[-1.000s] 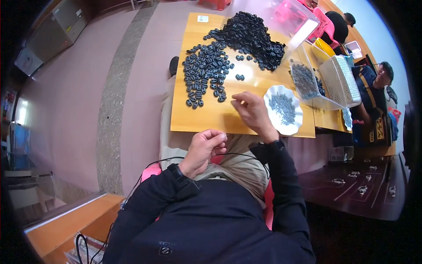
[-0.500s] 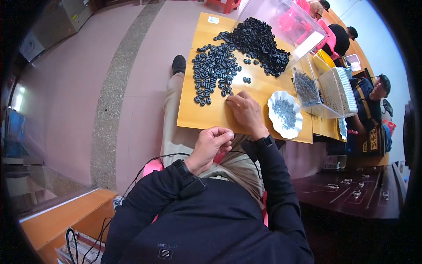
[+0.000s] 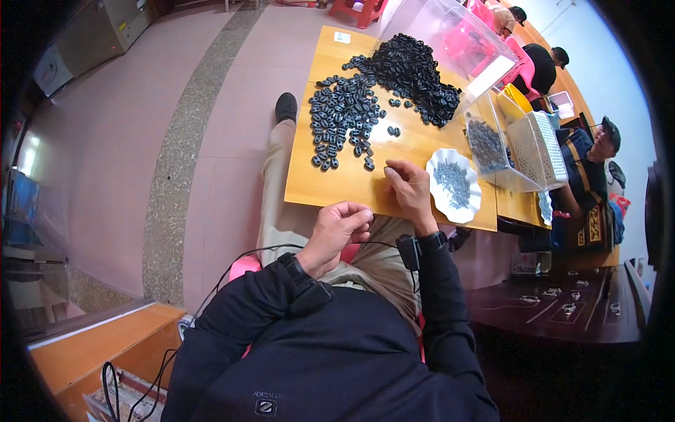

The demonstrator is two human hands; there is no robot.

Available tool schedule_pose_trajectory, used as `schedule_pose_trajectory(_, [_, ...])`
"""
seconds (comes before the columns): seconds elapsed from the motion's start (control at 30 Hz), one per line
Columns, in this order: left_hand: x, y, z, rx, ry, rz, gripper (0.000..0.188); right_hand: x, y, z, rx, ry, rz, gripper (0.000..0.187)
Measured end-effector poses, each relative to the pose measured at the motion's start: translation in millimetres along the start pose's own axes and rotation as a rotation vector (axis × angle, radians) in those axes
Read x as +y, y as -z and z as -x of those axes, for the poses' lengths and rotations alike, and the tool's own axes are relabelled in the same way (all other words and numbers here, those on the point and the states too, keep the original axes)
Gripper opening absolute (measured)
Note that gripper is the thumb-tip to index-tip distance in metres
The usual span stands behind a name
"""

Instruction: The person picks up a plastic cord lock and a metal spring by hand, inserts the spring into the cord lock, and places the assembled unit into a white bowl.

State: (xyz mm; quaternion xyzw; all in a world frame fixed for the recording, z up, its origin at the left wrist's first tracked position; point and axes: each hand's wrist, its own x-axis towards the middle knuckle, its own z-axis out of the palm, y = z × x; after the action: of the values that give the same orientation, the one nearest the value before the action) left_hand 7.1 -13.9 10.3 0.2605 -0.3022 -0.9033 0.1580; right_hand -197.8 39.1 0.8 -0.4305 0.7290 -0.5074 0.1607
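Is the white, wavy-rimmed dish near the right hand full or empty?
Partly filled: small grey pieces cover the middle of the white, wavy-rimmed dish, while its rim shows bare.

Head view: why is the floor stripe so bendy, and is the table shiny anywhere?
Head view: the wide lens curves the grey stripe and the corners go black; head view again: glare whitens part of the table beside the black pieces.

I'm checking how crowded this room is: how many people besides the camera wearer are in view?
3, all on the right: one in a dark striped top, nearest; one in black, farther back; one in tan, beyond, partly hidden. Others may be hidden.
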Motion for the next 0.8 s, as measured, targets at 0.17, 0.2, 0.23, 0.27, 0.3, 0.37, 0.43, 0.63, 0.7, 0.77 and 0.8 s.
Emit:
schedule_pose_trajectory(0.17, [-0.6,2.7,-2.0,0.065,-0.013,-0.019,0.013,-22.2,-1.0,29.3,-0.166,-0.270,-0.397,0.021])
schedule_pose_trajectory(0.2, [-1.9,1.2,-3.2,0.066,-0.007,-0.027,0.013,-30.3,-3.4,36.1,-0.161,-0.295,-0.495,0.020])
schedule_pose_trajectory(0.23, [-1.5,1.1,-3.8,0.052,-0.036,-0.032,0.016,-35.0,-5.5,40.5,-0.158,-0.321,-0.587,0.019])
schedule_pose_trajectory(0.27, [-1.0,0.9,-4.3,0.037,-0.066,-0.038,0.019,-31.7,-6.5,43.0,-0.189,-0.272,-0.532,0.018])
schedule_pose_trajectory(0.3, [-0.6,0.8,-4.2,0.023,-0.096,-0.044,0.022,-33.7,-8.0,46.5,-0.187,-0.277,-0.534,0.018])
schedule_pose_trajectory(0.37, [0.7,-0.8,-3.4,0.004,-0.103,-0.056,0.021,-39.4,-10.8,52.1,-0.178,-0.320,-0.589,0.017])
schedule_pose_trajectory(0.43, [0.3,-1.7,-2.7,0.002,-0.134,-0.040,0.017,-35.9,-11.7,56.5,-0.181,-0.304,-0.584,0.016])
schedule_pose_trajectory(0.63, [1.6,-4.1,2.0,0.012,-0.120,-0.075,0.015,-38.9,-10.9,66.0,-0.187,-0.282,-0.616,0.013])
schedule_pose_trajectory(0.7, [-0.9,-3.4,0.8,0.007,-0.125,-0.086,0.014,-38.8,-10.3,68.3,-0.190,-0.280,-0.626,0.013])
schedule_pose_trajectory(0.77, [-2.3,-3.1,0.1,0.003,-0.132,-0.098,0.014,-38.7,-10.1,70.5,-0.185,-0.284,-0.624,0.014])
schedule_pose_trajectory(0.8, [-2.6,-2.9,0.1,-0.004,-0.129,-0.107,0.014,-39.2,-10.1,71.3,-0.185,-0.284,-0.625,0.014])
